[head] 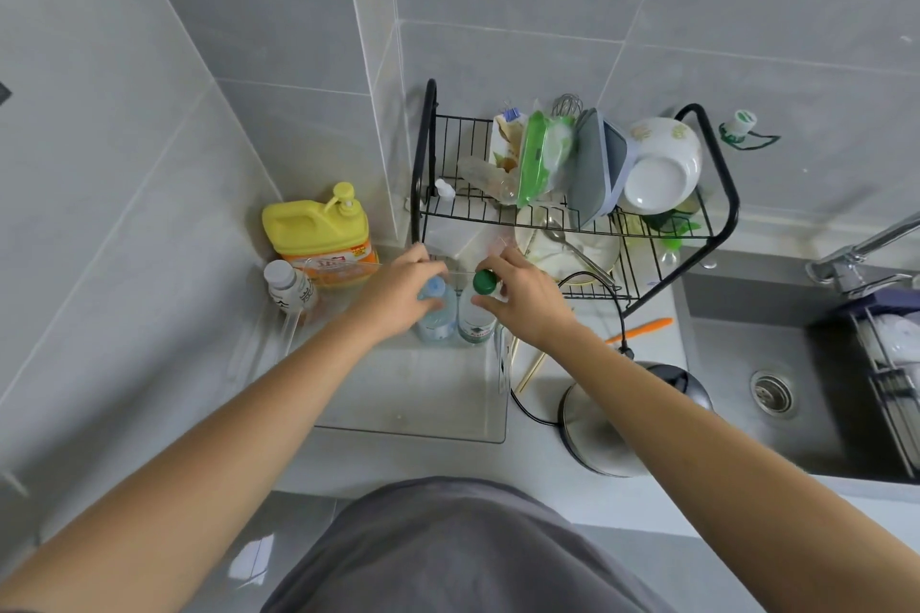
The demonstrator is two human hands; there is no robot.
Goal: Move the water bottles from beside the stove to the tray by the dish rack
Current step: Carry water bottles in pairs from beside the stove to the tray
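Observation:
Two water bottles stand side by side in the far part of a clear plastic tray [413, 428] on the counter, just in front of the black dish rack [724, 194]. The blue-capped bottle [439, 321] is on the left, and my left hand [398, 294] grips it around the neck. The green-capped bottle [475, 321] is on the right; my right hand [522, 299] holds it just below its cap, fingers curled round the neck. Both bottles are upright and touch each other.
A yellow detergent jug [318, 234] and a small white-capped bottle [288, 284] stand left of the tray. Right of it lie chopsticks [530, 371], an orange utensil [642, 329] and a steel kettle [612, 428] with its black cord. The sink [747, 393] is at the right.

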